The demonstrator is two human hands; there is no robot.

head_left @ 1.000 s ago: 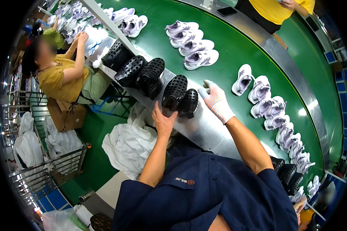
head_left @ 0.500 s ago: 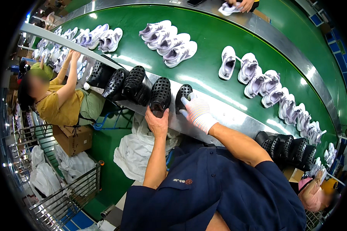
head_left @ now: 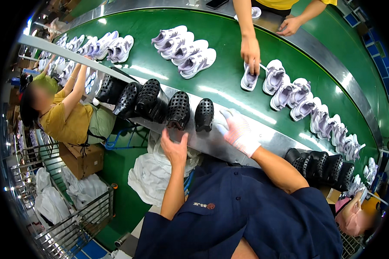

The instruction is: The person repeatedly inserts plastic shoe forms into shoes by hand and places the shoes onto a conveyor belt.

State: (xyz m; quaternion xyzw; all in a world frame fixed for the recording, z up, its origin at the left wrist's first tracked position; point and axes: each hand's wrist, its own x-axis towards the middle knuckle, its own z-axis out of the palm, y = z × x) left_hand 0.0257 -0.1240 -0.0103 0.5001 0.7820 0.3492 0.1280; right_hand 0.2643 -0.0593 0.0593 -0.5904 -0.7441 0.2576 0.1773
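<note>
Two black shoe lasts dotted with holes stand apart on the metal ledge in front of me: a left last [head_left: 178,108] and a smaller-looking right last [head_left: 204,113]. My bare left hand [head_left: 175,147] is just below the left last, thumb and fingers spread, holding nothing. To the right of the other last, my right hand [head_left: 238,131] wears a pale striped glove. Its fingers are stretched out over the ledge, slightly blurred, with nothing in them. More black lasts [head_left: 150,97] stand close together to the left.
White and lilac sneakers [head_left: 195,63] stand in groups on the green belt [head_left: 229,43]. Across it, a co-worker's hand [head_left: 250,51] grips a sneaker [head_left: 249,78]. More lasts [head_left: 320,164] line the ledge at right. A wire cart [head_left: 73,216] stands lower left, beside a person in yellow [head_left: 65,114].
Both my hands have let go of the two lasts; the right hand has moved right, the left slightly down. A co-worker's arm has reached across the belt to a sneaker.
</note>
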